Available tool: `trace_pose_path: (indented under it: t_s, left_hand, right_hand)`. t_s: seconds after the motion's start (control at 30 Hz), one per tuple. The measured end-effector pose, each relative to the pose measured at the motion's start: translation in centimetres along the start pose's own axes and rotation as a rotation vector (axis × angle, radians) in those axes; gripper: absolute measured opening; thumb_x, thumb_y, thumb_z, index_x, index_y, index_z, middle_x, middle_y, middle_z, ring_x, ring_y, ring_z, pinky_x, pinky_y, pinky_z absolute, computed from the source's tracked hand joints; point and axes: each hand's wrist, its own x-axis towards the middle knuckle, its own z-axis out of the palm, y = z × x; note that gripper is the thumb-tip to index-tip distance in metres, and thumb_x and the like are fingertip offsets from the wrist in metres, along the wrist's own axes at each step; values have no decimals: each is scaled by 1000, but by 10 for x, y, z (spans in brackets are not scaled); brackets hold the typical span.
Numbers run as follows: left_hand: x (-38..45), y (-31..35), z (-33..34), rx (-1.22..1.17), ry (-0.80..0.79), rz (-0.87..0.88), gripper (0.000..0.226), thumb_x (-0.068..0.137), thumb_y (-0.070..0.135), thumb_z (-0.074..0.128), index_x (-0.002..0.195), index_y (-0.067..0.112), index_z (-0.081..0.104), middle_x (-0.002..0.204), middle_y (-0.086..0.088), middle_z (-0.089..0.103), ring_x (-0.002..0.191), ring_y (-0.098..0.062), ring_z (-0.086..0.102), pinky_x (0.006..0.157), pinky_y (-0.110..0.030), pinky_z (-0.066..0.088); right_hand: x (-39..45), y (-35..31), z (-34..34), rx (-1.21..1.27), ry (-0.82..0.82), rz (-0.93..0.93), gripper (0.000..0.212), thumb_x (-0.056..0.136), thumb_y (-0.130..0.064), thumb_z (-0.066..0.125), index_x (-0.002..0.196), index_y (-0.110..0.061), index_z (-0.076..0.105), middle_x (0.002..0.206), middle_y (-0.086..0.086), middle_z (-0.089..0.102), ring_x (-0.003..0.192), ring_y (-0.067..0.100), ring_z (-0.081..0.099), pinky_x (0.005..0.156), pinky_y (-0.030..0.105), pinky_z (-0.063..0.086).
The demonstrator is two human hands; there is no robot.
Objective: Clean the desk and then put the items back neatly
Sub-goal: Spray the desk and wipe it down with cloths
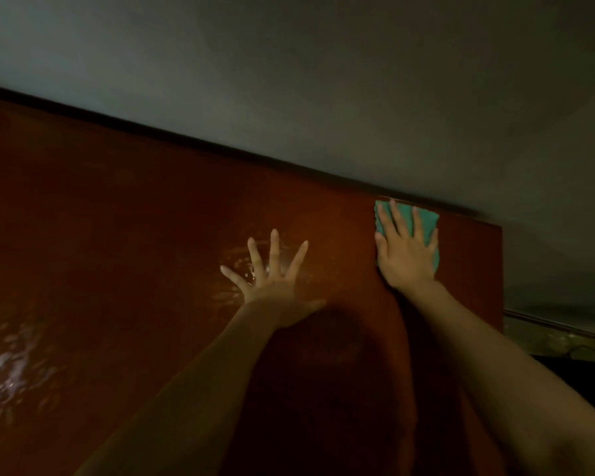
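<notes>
In the head view, a reddish-brown wooden bench (134, 218) fills most of the frame, its far edge running along a grey wall (323, 80). The person's right hand (406, 252) lies flat on a green cleaning cloth (426, 221), fingers straight and slightly spread, pressing it down onto the bench top. The cloth sits at the far right corner of the bench, just beside the far edge and near the right edge. The left hand (272, 280) rests palm down on the bare wood towards the middle of the bench, well apart from the cloth, with all its fingers splayed wide and nothing in its grasp. Pale shiny patches show on the wood around the left hand and at the near left part of the bench. Both forearms reach in from the near edge. The scene is dim.
</notes>
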Motion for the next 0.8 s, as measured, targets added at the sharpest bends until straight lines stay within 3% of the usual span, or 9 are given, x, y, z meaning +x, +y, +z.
trace_pose_path:
  t_s: [0.17, 0.3, 0.43, 0.6, 0.7, 0.8]
  left_hand:
    - [0, 3, 1, 9, 6, -20, 105, 68, 88, 36, 131, 48, -37, 129, -2, -58, 125, -41, -46, 89, -80, -13]
    - [-5, 7, -4, -30, -12, -21, 105, 69, 86, 40, 133, 50, -34, 130, 1, -58, 125, -39, -47, 91, -79, -14]
    - [-9, 8, -8, -45, -29, -21, 105, 70, 83, 44, 136, 49, -31, 134, 1, -56, 124, -37, -48, 93, -78, -12]
    - [-8, 8, -8, -17, -30, -29, 103, 70, 85, 40, 129, 49, -37, 127, 1, -60, 117, -36, -51, 92, -78, -12]
    - [-8, 8, -7, -13, -20, -27, 103, 70, 85, 40, 128, 50, -37, 125, 1, -60, 114, -35, -52, 91, -79, -13]
    - [-6, 8, -5, -15, -16, -32, 104, 71, 83, 43, 131, 50, -35, 126, 2, -60, 117, -36, -51, 90, -78, -14]
  right_hand:
    - [40, -35, -10, 98, 37, 48, 51, 102, -41, 13, 151, -37, -2, 159, -13, -7, 146, 27, -10, 111, 61, -8]
    - [2, -61, 3, -26, 26, -199, 54, 102, -42, 15, 149, -37, -11, 157, -12, -17, 145, 27, -17, 110, 60, -11]
    - [-57, -29, 21, -95, -97, -384, 56, 99, -46, 14, 144, -41, -20, 146, -17, -30, 137, 20, -30, 107, 55, -20]
    - [-39, 48, 17, -38, 45, -79, 52, 98, -46, 9, 146, -40, -10, 158, -12, -6, 147, 25, -7, 113, 58, 0]
    - [7, 30, 1, 96, 29, 125, 52, 102, -41, 14, 150, -37, -6, 159, -11, -9, 146, 27, -10, 113, 60, -6]
    - [21, -16, -3, 92, 74, 59, 52, 103, -39, 15, 151, -34, -5, 159, -10, -9, 146, 29, -12, 111, 62, -9]
